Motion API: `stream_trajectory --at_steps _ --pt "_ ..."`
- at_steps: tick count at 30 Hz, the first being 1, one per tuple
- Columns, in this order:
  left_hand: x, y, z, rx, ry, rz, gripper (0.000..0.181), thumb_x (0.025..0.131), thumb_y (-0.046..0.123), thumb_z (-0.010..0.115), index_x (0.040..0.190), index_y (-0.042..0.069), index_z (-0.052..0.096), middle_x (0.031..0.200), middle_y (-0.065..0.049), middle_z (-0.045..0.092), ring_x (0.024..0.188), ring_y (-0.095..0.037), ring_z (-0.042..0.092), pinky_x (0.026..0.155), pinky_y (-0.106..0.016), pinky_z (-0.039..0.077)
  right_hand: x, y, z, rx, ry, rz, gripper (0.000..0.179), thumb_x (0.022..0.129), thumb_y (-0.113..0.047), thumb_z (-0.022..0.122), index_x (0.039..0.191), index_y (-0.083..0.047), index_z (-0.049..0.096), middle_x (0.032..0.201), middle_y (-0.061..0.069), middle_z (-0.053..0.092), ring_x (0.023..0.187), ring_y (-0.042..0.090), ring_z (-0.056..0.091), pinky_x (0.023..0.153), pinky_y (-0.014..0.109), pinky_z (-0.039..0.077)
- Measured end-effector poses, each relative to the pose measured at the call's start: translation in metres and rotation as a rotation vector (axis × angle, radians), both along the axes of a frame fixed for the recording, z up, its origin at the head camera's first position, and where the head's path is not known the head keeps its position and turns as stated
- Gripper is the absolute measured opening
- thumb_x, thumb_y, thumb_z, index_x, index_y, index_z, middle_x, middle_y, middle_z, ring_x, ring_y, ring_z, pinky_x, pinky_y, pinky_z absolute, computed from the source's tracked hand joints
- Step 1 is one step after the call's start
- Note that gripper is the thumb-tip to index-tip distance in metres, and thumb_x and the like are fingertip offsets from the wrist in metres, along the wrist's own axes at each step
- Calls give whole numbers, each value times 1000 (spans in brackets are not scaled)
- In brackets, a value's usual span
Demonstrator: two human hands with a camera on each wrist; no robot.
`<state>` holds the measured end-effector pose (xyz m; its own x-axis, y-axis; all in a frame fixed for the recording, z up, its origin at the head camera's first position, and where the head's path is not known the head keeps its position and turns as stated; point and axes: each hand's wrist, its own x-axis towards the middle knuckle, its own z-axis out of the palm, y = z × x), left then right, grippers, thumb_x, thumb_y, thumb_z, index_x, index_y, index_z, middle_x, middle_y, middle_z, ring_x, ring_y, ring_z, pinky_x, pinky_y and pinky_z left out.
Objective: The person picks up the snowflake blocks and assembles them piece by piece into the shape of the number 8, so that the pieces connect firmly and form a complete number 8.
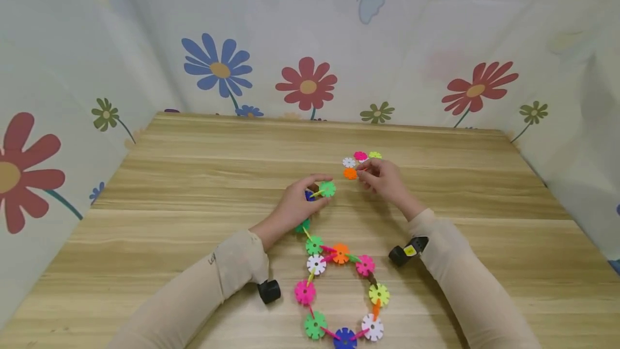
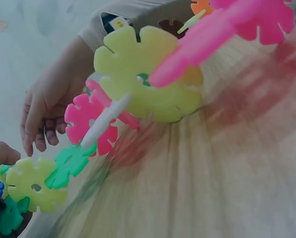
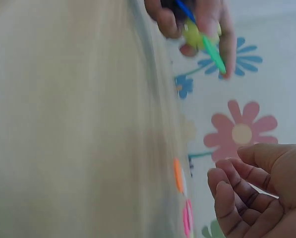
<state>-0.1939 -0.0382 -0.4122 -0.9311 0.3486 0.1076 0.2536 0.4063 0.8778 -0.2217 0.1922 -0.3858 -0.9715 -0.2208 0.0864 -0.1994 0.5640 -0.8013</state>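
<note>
My left hand holds the end of a chain of notched plastic discs, with a green disc at its fingertips. A yellow disc edge-on and a blue disc sit partly hidden in that grip. My right hand is at the loose discs, its fingers loosely bent. In the right wrist view nothing shows between its fingers. Near it lie an orange disc, a white disc, a pink disc and a yellow disc.
On the wooden table, the chain runs toward me from the left hand into a closed ring of interlocked discs, including a pink disc and a dark blue disc. A flower-printed cloth hangs behind the table.
</note>
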Motion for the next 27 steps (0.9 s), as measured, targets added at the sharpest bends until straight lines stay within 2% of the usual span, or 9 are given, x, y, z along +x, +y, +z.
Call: stream_trajectory --at_steps 2,5,7,10,14,17,20,27 --pt "0 0 0 -2 11 -6 45 87 18 71 130 19 59 107 -10 63 80 -16 58 68 -27 50 -5 6 5 61 2 -40 20 95 -11 59 107 6 62 86 25 64 66 29 60 51 26 49" --pt "1 -1 -1 11 6 -9 44 87 16 70 130 18 59 109 -14 61 67 -14 59 58 -25 50 -13 14 11 142 -26 -88 23 95 -14 59 110 3 62 93 25 65 73 34 63 56 30 53" --pt "2 -1 -1 26 -6 -7 44 88 15 70 129 18 59 111 -15 60 59 -14 59 52 -24 49 -18 19 12 190 -45 -107 25 96 -16 59 113 2 61 98 24 65 78 34 64 60 34 56" --pt "2 -1 -1 34 -12 0 42 88 13 70 129 17 59 111 -17 60 54 -12 56 49 -24 48 -27 24 12 269 -56 -123 27 96 -18 59 114 1 61 106 21 63 83 30 63 67 32 54" --pt "3 -1 0 11 22 15 42 87 14 71 127 16 61 108 -14 63 75 -17 60 63 -25 49 -37 27 9 371 -32 -141 28 93 -19 62 111 3 64 102 19 65 82 24 59 70 28 46" --pt "3 -1 0 -3 48 28 42 85 14 72 126 17 62 105 -11 65 94 -22 59 73 -28 48 -43 26 4 412 -23 -152 29 92 -20 64 109 4 65 95 18 68 79 22 60 70 27 45" --pt "2 -1 -1 -5 55 33 42 85 14 73 125 18 62 104 -10 65 96 -23 59 75 -29 48 -49 22 -1 427 -35 -166 33 92 -24 64 109 5 65 92 18 69 77 23 61 72 30 46" --pt "0 -2 -2 -9 49 25 44 85 12 72 127 17 60 106 -11 64 97 -24 59 75 -30 48 -59 15 -12 454 -57 -184 38 90 -28 66 113 2 62 101 20 67 88 28 56 84 39 46"
